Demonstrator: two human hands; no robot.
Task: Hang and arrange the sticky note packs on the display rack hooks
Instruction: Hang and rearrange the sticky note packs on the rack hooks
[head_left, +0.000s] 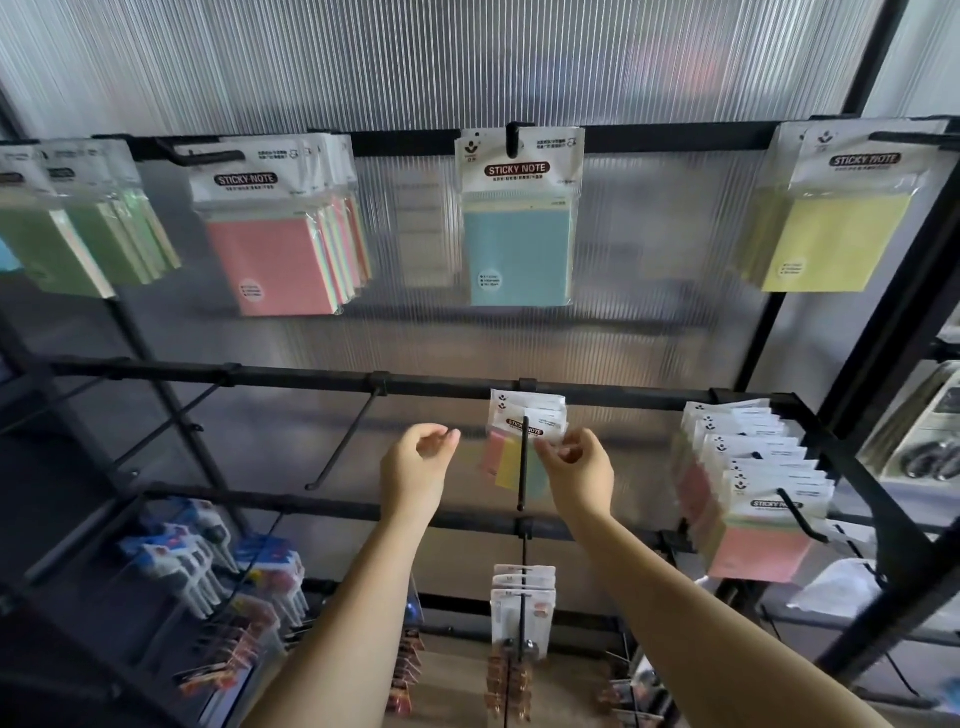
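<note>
A black display rack (291, 375) fills the view, backed by a ribbed translucent panel (415, 62) that blurs whatever stands behind it into vague shapes. The rack's left and right ends run out of frame, and the green sticky note packs (78, 228) at upper left are partly cut off by the edge. On the top rail also hang pink sticky note packs (275, 260), a blue sticky note pack (517, 249) and yellow sticky note packs (836, 234). On the middle rail at right, a long row of pink-fronted packs (753, 499) fills one hook. The goods on the lowest rails are dim and too blurred to name.

In the centre, a small pack of multicoloured sticky note strips (519, 447) hangs on the middle hook (523, 467), whose rod crosses its front and hides part of its label. The right hand (579, 470) is just beside the pack on its right, thumb and fingers pinching its white header card. The left hand (418, 467) hovers apart from the pack on its left, fingers loosely curled and holding nothing. An empty hook (343, 441) slants down just left of that hand.
</note>
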